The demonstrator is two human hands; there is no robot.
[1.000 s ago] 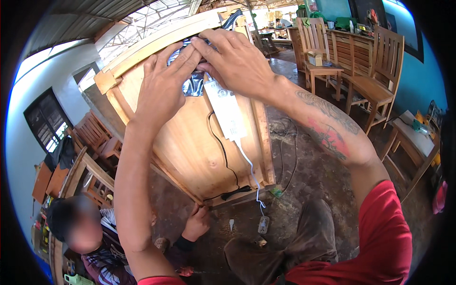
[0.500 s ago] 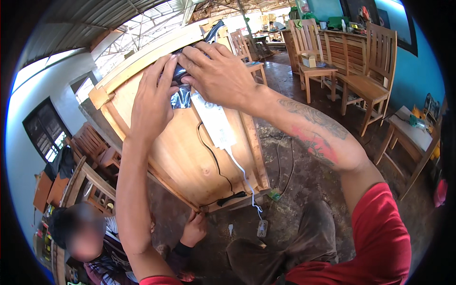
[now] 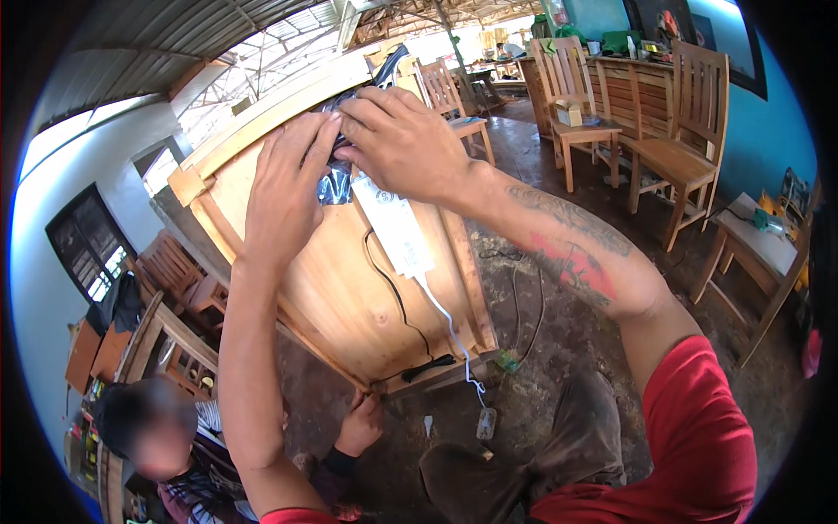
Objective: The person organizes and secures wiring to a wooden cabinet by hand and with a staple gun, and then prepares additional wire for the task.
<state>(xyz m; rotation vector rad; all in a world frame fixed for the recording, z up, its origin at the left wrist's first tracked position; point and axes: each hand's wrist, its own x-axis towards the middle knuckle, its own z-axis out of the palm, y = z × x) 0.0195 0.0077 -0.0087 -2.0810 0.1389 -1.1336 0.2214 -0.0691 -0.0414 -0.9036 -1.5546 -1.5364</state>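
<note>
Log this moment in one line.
left hand: fingers at top of wooden panel, by silvery film; right hand: fingers beside left's, near white box; white cord: from box's lower end; co-worker's hand: near panel's lower corner

Blown-out daylight above, strong fisheye bending

head: wide upright fisheye, left of a head-worn pair | faces forward and down between two bare forearms (image 3: 247, 367) entering from below | near: pale flat wooden panel (image 3: 345, 319), mid-frame | far: grey corrugated metal roof (image 3: 131, 65), upper left | outer edges bend
</note>
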